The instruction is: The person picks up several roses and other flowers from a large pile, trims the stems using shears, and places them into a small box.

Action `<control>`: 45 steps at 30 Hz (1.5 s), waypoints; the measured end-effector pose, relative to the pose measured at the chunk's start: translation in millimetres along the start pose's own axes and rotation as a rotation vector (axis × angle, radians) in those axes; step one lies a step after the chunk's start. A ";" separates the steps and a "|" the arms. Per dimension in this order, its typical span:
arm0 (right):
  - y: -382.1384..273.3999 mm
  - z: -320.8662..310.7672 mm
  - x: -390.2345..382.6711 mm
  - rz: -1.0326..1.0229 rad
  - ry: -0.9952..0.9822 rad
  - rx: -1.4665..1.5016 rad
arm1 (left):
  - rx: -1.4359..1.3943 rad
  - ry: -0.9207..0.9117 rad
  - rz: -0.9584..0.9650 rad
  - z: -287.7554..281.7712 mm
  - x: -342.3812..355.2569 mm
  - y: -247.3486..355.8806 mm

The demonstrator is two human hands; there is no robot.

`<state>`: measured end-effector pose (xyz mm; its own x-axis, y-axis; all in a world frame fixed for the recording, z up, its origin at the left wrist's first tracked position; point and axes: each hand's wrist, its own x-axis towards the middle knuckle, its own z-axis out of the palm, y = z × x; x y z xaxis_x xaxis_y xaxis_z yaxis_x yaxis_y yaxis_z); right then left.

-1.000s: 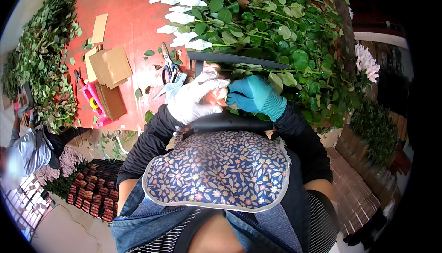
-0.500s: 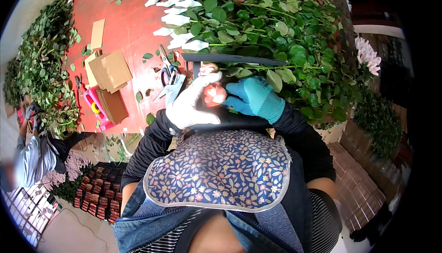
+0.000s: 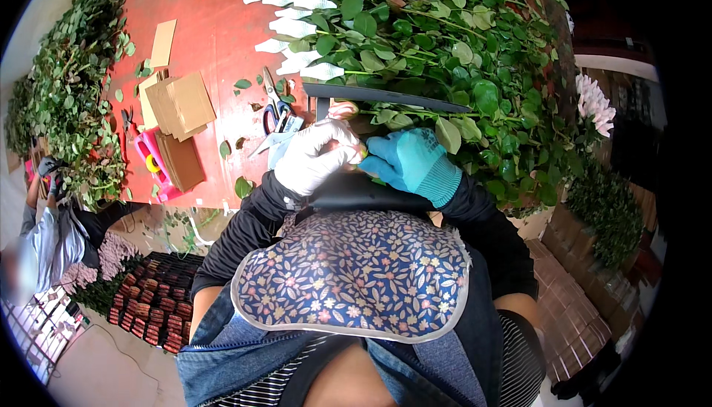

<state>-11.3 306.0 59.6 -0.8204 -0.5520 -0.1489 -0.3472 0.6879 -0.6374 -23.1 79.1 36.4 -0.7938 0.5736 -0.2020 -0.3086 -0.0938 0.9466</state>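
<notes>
My left hand [image 3: 317, 156] in a white glove is closed around a pale peach-pink rose [image 3: 360, 154], mostly hidden by fingers. My right hand [image 3: 408, 161] in a teal glove pinches at the same bloom from the right. Both are over a black padded stand [image 3: 363, 194] with a long black bar [image 3: 386, 96]. A second pink rose head [image 3: 343, 108] rests just beyond my left fingers. Scissors and pruning shears [image 3: 276, 114] lie left of the stand. Rose stems with white sleeves on their heads [image 3: 320, 70] lie behind it.
The red table [image 3: 222, 36] carries cardboard pieces [image 3: 182, 103], a pink tape dispenser [image 3: 156, 162] and leafy stems [image 3: 67, 66] along its far left. A co-worker [image 3: 44, 244] is at the left. Dark racks of red bundles [image 3: 148, 299] stand below left; boxes [image 3: 564, 303] are at right.
Half a second ago the rose bloom showed between my parted hands. Now my left fingers have curled over it and my right fingers have moved in against it, hiding most of it.
</notes>
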 end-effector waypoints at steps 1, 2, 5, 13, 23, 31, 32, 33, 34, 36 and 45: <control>0.7 1.5 0.1 -0.009 0.001 0.002 | 0.071 -0.003 0.026 -2.0 0.1 -1.7; 1.7 3.1 0.4 -0.018 0.001 0.005 | -0.051 0.013 -0.013 -3.2 -0.6 -9.0; 9.6 9.2 4.0 -0.050 -0.003 -0.004 | -0.044 0.159 -0.107 -6.7 -6.0 -19.1; 26.5 23.7 10.6 -0.020 -0.020 0.005 | 0.792 -0.314 0.139 -25.0 -33.9 0.9; 19.4 20.3 8.7 -0.120 0.009 -0.187 | 1.166 -0.652 -0.255 0.5 6.2 13.7; 22.0 33.7 21.9 -0.083 -0.130 -0.419 | 0.826 -0.593 -0.289 -13.7 -15.9 2.4; 22.9 33.8 23.3 -0.076 -0.129 -0.432 | 0.846 -0.566 -0.264 -12.4 -20.7 4.3; 17.8 33.7 24.4 -0.074 -0.155 -0.491 | 0.856 -0.557 -0.283 -10.1 -23.3 9.2; 16.4 34.5 23.9 -0.071 -0.220 -0.477 | 0.850 -0.538 -0.262 -9.0 -25.3 2.7; 14.4 35.7 24.5 -0.066 -0.340 -0.450 | 0.847 -0.498 -0.220 -8.8 -28.4 -8.2; 2.0 23.9 31.8 -0.046 -0.521 -0.474 | 0.863 -0.406 -0.287 -2.6 -35.6 5.0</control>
<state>-27.3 278.6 35.5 -0.5172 -0.6579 -0.5474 -0.6341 0.7241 -0.2713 2.2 56.1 47.7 -0.4594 0.7319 -0.5033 0.1536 0.6235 0.7665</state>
